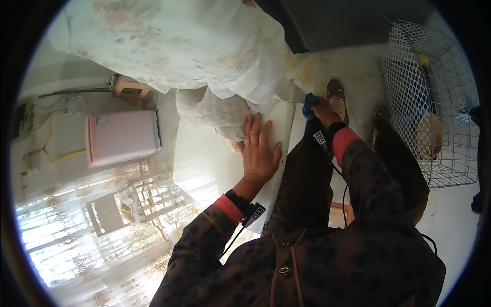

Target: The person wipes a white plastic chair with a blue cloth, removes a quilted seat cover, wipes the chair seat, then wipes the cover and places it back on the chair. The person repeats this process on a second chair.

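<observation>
My left hand [257, 153] lies with its fingers apart on a smooth white board-like surface [207, 161], its fingertips at the edge of a quilted off-white cloth [211, 111]. A large pale floral fabric [184, 46] hangs over the cloth and the far part of the surface. Beyond the surface's right edge, my right hand [324, 109] is closed around a bunched teal cloth [309, 106]. Part of that cloth is hidden by the fingers. Black bands are on both wrists.
A wire mesh cage [406, 88] with a round tan object [429, 136] stands at right. A pink box-shaped appliance [122, 136] and an orange plastic stool [132, 89] are at left. Patterned curtains [76, 230] hang at lower left. My shoe [336, 98] is beyond the right hand.
</observation>
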A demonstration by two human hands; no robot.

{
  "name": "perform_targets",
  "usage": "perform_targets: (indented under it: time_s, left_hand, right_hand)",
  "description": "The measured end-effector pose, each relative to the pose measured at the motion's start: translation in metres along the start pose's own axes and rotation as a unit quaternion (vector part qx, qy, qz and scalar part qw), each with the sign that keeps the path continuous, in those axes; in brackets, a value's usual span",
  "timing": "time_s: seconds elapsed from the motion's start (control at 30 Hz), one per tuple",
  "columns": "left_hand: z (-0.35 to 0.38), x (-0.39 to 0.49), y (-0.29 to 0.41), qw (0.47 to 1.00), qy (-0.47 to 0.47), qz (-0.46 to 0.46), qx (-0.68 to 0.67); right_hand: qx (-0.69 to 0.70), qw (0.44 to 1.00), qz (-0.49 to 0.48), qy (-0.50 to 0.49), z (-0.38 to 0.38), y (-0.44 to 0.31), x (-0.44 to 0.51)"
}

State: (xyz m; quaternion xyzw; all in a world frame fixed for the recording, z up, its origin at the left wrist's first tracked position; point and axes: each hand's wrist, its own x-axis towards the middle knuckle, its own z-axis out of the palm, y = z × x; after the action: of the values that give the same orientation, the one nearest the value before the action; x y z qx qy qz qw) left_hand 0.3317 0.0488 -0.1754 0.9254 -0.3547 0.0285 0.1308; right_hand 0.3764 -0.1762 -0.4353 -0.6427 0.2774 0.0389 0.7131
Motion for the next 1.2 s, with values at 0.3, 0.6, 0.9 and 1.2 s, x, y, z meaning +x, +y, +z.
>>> perform_targets:
  time_s: [0.3, 0.6, 0.9, 1.2]
  left_hand:
    - [0.002, -0.005, 0.0, 0.999, 0.022, -0.027, 0.007]
    - [0.009, -0.011, -0.005, 0.996, 0.087, -0.006, -0.013]
    - [0.016, -0.014, -0.011, 0.993, 0.116, 0.008, -0.021]
    - [0.015, -0.017, -0.013, 0.988, 0.143, 0.015, -0.061]
  right_hand:
    - [0.214, 0.956, -0.198, 0.016, 0.006, -0.212, -0.156]
    - [0.136, 0.974, -0.126, 0.133, -0.003, -0.271, -0.177]
    - [0.17, 0.858, -0.483, 0.042, 0.007, -0.402, -0.251]
    - [-0.54, 0.624, -0.565, 0.006, 0.015, -0.329, -0.218]
